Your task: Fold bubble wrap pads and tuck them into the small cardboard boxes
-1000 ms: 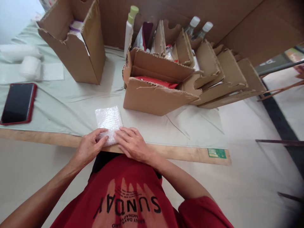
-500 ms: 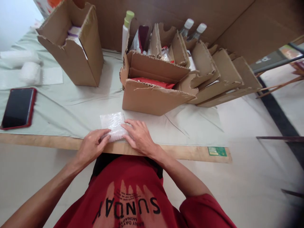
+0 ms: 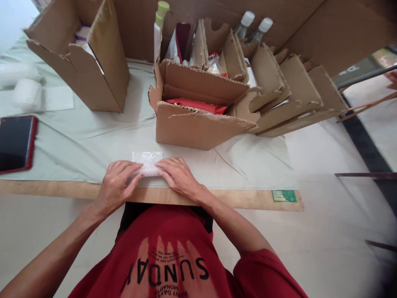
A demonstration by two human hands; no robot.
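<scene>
Head view: bundle of clear bubble wrap (image 3: 147,158), knobbly and translucent, lies lower centre on creased pale-green cloth (image 3: 77,140), near the bare wooden table edge (image 3: 232,199). Left hand (image 3: 119,182) and right hand (image 3: 175,178) lie flat on it, fingers extended, pressing rather than gripping. Wrap looks mostly rolled; only a narrow strip shows. Torn corrugated cardboard box (image 3: 192,128) stands just above, holding a glossy red packet (image 3: 195,105).

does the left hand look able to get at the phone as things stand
Probably yes: the phone lies flat on the cloth on the left hand's own side, with only bare cloth between them, though that hand rests on the bubble wrap bundle.
</scene>
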